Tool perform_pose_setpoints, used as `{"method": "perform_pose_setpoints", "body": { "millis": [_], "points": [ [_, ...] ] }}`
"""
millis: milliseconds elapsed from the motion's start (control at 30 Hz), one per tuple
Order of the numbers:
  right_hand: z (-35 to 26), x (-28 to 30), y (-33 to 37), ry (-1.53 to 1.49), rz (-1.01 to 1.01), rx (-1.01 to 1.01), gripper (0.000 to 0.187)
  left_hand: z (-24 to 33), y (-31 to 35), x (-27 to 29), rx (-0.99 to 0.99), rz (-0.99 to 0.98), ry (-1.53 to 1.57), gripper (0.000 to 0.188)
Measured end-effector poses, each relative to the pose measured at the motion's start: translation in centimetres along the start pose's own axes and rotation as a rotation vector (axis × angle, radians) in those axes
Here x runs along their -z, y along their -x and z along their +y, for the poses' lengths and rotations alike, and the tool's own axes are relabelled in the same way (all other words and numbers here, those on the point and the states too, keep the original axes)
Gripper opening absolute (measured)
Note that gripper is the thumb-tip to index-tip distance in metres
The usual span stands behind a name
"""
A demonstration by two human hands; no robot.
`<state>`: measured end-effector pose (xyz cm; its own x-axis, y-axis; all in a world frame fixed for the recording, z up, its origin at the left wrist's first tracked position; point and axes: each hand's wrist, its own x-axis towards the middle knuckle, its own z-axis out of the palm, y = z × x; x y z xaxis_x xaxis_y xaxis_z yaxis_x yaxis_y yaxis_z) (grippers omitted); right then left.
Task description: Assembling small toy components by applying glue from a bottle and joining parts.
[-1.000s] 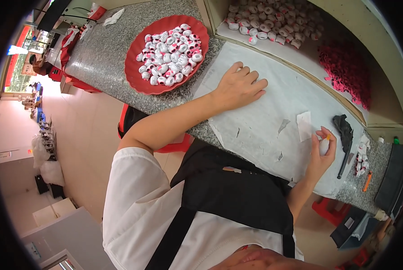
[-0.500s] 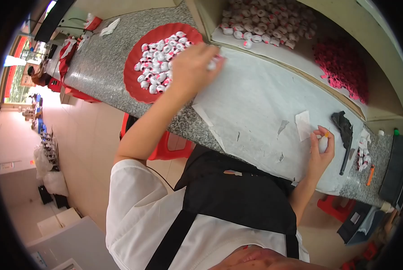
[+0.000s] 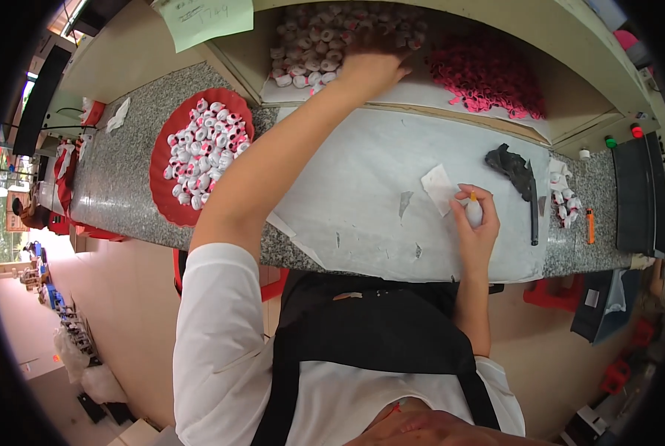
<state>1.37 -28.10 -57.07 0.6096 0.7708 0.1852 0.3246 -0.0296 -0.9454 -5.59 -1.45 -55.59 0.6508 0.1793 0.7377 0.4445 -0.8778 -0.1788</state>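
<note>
My left hand [image 3: 375, 68] reaches into the shelf compartment, over a pile of small white rounded pieces with pink parts [image 3: 314, 48]. Its fingers are stretched out and apart, dim in the compartment's shade; their tips are hard to make out against the pieces. Above the right part of the paper-covered worktop, my right hand [image 3: 478, 227] is closed around a small white squeeze bottle [image 3: 473, 213] with an orange-yellow tip pointing up. A loose white paper piece [image 3: 438, 187] lies just left of that hand.
A red scalloped tray [image 3: 161, 189] of white-and-pink pieces stands left on the granite counter. Bright pink small parts [image 3: 488, 74] lie heaped in the shelf. Right of the paper sheet [image 3: 354, 201] are a black crumpled wrap [image 3: 512, 169], a black pen [image 3: 534, 223] and an orange cutter [image 3: 590, 225].
My left hand has gone from beside the red tray up into the shelf compartment. The right hand keeps hold of the bottle. The whole view has shifted.
</note>
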Motion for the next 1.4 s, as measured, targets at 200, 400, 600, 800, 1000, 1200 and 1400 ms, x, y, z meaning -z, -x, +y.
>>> {"method": "perform_pose_setpoints", "body": {
  "millis": [200,400,600,800,1000,1200,1400],
  "points": [
    [0.8,0.2,0.0,-0.001,-0.009,0.013,0.018,-0.3,-7.0,-9.2,0.135,0.129,0.257,0.023],
    [1.1,0.4,-0.3,0.015,-0.037,0.031,0.018,-2.1,-6.3,-9.7,0.117,-0.102,0.271,0.026],
    [0.8,1.1,-0.8,-0.038,-0.057,-0.01,0.018,-4.1,-6.6,-9.5,0.133,-0.517,0.245,0.031],
    [0.8,1.3,-0.9,-0.016,-0.106,0.05,0.018,-4.5,-6.8,-7.5,0.157,-0.96,0.331,0.035],
    [0.7,1.0,-0.6,0.024,-0.096,0.071,0.017,-1.8,-4.8,-4.5,-0.004,-0.844,0.425,0.031],
    [1.0,0.8,-0.3,0.063,-0.055,0.113,0.016,0.1,-3.8,-3.3,0.115,-0.631,0.388,0.029],
    [1.2,0.7,0.0,0.076,-0.035,0.135,0.015,-0.5,-3.8,-2.7,0.038,-0.698,0.533,0.028]
  ]
}}
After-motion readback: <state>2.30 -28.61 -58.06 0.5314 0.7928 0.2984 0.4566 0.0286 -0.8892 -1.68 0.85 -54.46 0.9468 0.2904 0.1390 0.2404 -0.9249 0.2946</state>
